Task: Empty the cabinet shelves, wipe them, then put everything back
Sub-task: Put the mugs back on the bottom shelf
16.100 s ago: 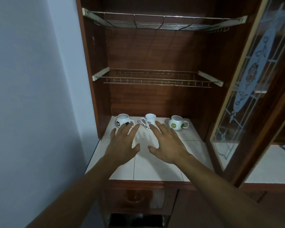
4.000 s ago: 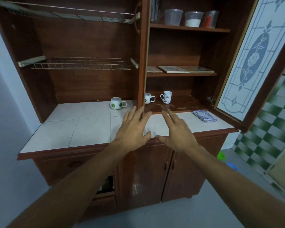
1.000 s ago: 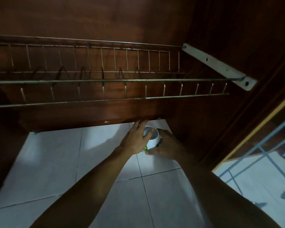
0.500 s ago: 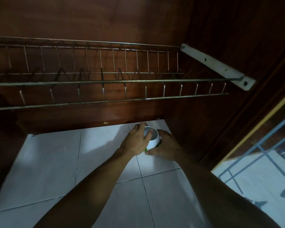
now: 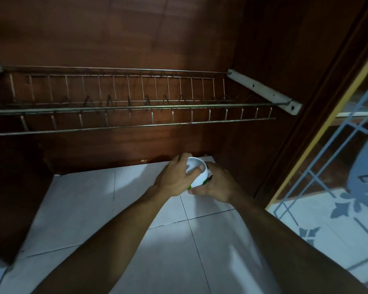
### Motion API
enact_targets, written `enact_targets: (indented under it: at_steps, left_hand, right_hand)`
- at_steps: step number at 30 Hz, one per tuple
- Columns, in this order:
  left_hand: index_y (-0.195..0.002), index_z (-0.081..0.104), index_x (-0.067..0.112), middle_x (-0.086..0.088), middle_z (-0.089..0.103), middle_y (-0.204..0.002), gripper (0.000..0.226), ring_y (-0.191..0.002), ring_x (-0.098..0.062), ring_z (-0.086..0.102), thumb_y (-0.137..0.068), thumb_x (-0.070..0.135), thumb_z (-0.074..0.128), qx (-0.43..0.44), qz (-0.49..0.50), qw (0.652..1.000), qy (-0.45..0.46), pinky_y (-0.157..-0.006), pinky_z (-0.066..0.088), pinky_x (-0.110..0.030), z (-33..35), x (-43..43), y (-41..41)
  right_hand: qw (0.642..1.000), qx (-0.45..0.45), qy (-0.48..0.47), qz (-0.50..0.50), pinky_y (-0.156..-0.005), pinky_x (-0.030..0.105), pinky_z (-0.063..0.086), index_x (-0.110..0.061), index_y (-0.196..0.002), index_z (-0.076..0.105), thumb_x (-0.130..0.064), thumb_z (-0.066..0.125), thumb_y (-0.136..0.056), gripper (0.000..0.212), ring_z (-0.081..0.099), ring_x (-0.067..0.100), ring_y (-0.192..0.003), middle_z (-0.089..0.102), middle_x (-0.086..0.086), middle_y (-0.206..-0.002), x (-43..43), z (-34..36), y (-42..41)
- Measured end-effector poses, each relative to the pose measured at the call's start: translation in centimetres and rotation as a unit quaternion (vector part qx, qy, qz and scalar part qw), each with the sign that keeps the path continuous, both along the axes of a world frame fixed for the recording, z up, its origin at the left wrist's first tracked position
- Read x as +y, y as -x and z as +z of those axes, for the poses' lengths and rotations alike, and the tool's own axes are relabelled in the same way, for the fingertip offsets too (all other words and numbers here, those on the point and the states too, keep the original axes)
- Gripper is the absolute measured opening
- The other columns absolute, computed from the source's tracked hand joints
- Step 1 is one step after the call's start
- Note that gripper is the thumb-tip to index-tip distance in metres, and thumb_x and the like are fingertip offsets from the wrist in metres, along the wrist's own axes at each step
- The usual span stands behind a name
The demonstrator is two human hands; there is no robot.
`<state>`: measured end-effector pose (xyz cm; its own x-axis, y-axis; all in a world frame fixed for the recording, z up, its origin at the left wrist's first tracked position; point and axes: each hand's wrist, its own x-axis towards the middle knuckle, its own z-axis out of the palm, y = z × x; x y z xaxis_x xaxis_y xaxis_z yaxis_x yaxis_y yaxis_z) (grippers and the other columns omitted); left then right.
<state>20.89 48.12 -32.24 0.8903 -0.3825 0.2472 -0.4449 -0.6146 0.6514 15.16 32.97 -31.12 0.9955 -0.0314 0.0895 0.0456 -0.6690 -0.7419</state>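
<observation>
Inside the dim cabinet, a wire rack [image 5: 136, 109] runs across the dark wooden back panel [image 5: 136, 28]. The rack's right end hangs from a pale metal bracket [image 5: 263, 90].

Below the rack lies the white tiled shelf [image 5: 89, 209], and both bare forearms reach in over it. A white mug [image 5: 200, 177] with a patch of green on its lower side sits under the rack's right part, close to the back panel. It is tilted, with its open mouth turned up and towards the camera.

The left hand [image 5: 174, 177] grips the mug from the left. Its fingers curl over the far side and its thumb lies across the rim. The right hand [image 5: 219, 185] clasps the mug from the right and from underneath, with its thumb tucked along the base by the green patch. Both hands are closed round the mug and touch each other in front of it.

The light is poor and the hands hide the base, so I cannot tell whether the mug rests on the tile or is held just clear of it.

Below and to the right of the rack's bracket stands an open glass door [image 5: 327, 177] with grey-blue leading and a yellow inner edge.
</observation>
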Motion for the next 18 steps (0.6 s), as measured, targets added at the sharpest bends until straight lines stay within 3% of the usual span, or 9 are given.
enact_targets:
  at_steps: [5, 9, 11, 14, 18]
  left_hand:
    - [-0.124, 0.049, 0.024, -0.002, 0.058, -0.123, 0.052, -0.106, -0.022, 0.057, -0.086, 0.059, 0.057, -0.038, -0.004, 0.999, 0.014, -0.085, 0.052, -0.037, 2.0, 1.5, 2.2]
    - [-0.127, 0.049, 0.026, 0.002, 0.058, -0.122, 0.057, -0.106, -0.02, 0.056, -0.084, 0.062, 0.059, -0.074, -0.001, 0.997, 0.014, -0.085, 0.052, -0.037, 3.5, 2.9, 4.1]
    - [-0.126, 0.049, 0.027, 0.004, 0.059, -0.119, 0.06, -0.103, -0.018, 0.056, -0.081, 0.065, 0.06, -0.088, 0.01, 0.996, 0.011, -0.082, 0.052, -0.036, 4.1, 3.6, 5.1]
    - [-0.123, 0.051, 0.028, 0.006, 0.061, -0.116, 0.063, -0.099, -0.016, 0.057, -0.076, 0.07, 0.061, -0.101, 0.022, 0.995, 0.01, -0.079, 0.054, -0.036, 4.9, 4.4, 6.3]
    - [-0.122, 0.052, 0.028, 0.006, 0.063, -0.115, 0.071, -0.097, -0.016, 0.058, -0.071, 0.077, 0.055, -0.105, 0.044, 0.994, 0.001, -0.078, 0.055, -0.04, 5.8, 5.0, 8.0]
  right_hand:
    - [0.999, -0.038, -0.02, 0.004, -0.076, 0.026, 0.055, -0.041, -0.1, 0.065, -0.038, 0.092, -0.049, 0.058, 0.066, 0.001, -0.089, 0.07, -0.018, -0.098, 1.1, 1.4, 2.0]
    - [0.999, -0.043, -0.004, -0.001, -0.07, 0.019, 0.047, -0.04, -0.094, 0.059, -0.044, 0.092, -0.05, 0.055, 0.061, 0.003, -0.09, 0.065, -0.017, -0.097, 2.0, 2.8, 3.6]
    - [0.998, -0.055, 0.026, 0.001, -0.074, 0.022, 0.049, -0.038, -0.096, 0.059, -0.051, 0.09, -0.049, 0.058, 0.059, 0.005, -0.094, 0.064, -0.018, -0.097, 2.5, 3.5, 4.4]
    - [0.997, -0.067, 0.032, 0.014, -0.077, 0.022, 0.049, -0.042, -0.088, 0.058, -0.048, 0.09, -0.053, 0.049, 0.059, 0.001, -0.091, 0.063, -0.02, -0.094, 3.2, 4.4, 5.7]
    - [0.996, -0.071, 0.048, 0.024, -0.082, 0.034, 0.054, -0.033, -0.106, 0.06, -0.062, 0.084, -0.047, 0.07, 0.06, 0.004, -0.094, 0.063, -0.017, -0.101, 3.6, 4.8, 6.8]
